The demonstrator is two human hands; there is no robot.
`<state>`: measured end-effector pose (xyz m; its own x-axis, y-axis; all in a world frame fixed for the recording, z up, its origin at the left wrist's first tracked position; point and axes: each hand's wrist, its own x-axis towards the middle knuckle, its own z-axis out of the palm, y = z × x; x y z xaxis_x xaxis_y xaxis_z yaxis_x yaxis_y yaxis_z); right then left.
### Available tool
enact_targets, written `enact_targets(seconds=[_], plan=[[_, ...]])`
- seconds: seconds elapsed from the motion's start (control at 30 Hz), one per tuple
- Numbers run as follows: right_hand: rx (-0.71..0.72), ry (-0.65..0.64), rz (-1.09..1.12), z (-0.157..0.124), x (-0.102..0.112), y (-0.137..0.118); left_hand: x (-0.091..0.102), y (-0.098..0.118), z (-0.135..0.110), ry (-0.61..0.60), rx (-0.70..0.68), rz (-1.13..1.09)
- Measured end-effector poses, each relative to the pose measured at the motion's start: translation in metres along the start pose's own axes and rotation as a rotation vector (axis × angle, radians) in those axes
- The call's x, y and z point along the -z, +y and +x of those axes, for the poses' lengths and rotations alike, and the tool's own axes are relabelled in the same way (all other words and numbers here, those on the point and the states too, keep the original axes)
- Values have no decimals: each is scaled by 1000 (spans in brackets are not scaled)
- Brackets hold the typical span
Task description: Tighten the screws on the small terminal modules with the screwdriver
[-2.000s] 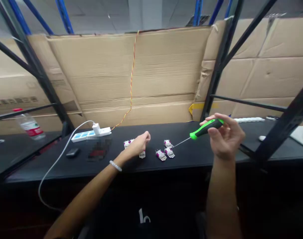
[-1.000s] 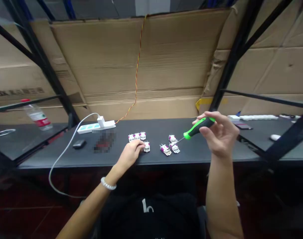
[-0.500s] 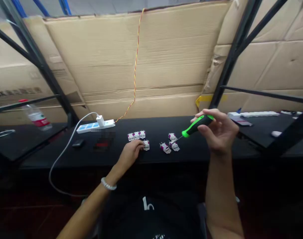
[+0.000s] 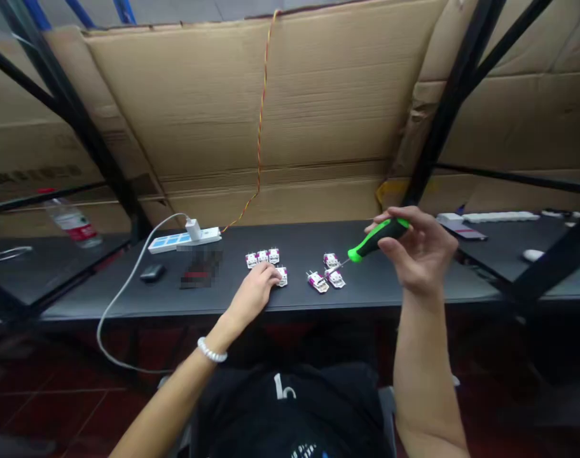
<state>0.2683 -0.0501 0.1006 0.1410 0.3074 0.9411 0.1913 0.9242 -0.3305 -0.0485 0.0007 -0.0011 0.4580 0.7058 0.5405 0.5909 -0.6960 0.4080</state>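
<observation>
My right hand (image 4: 421, 248) grips a screwdriver (image 4: 376, 239) with a green and black handle. Its thin shaft slants down left, the tip among three loose small white-and-purple parts (image 4: 317, 282) on the black table (image 4: 233, 299); whether the tip touches one, I cannot tell. Closed around the left edge of another small white-and-purple part (image 4: 282, 277) are the fingers of my left hand (image 4: 258, 287), low over the table. That part lies flat, partly covered by my fingertips. Just behind it, three similar parts (image 4: 262, 256) sit side by side in a row.
At the back left lies a white power strip (image 4: 173, 242) with a charger plugged in; its white cable (image 4: 109, 308) hangs over the front edge. A small black object (image 4: 152, 273) is nearby. Black metal posts (image 4: 426, 159) flank the table, and cardboard (image 4: 328, 108) stands behind.
My left fingers have shifted slightly right, covering more of the part. My right hand and the screwdriver stay almost still. The picture's brightness has changed.
</observation>
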Motion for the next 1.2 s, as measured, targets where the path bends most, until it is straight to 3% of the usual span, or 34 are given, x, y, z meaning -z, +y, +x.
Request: enact_targets(seconds=[0.57,0.77,0.97,1.2], plan=[[-15,-14,56,-2,-9,1,-1,-1,0,-30,28,-69],[-106,-41,86,-13,-43,7,-2,-3,-2,-31,15,-105],[-205,-163,67,-24,-81,26,-1,2,-3,-23,-10,-97],[-175,-249,30,-18,-98,39,-1,6,0,-22,3,-108]])
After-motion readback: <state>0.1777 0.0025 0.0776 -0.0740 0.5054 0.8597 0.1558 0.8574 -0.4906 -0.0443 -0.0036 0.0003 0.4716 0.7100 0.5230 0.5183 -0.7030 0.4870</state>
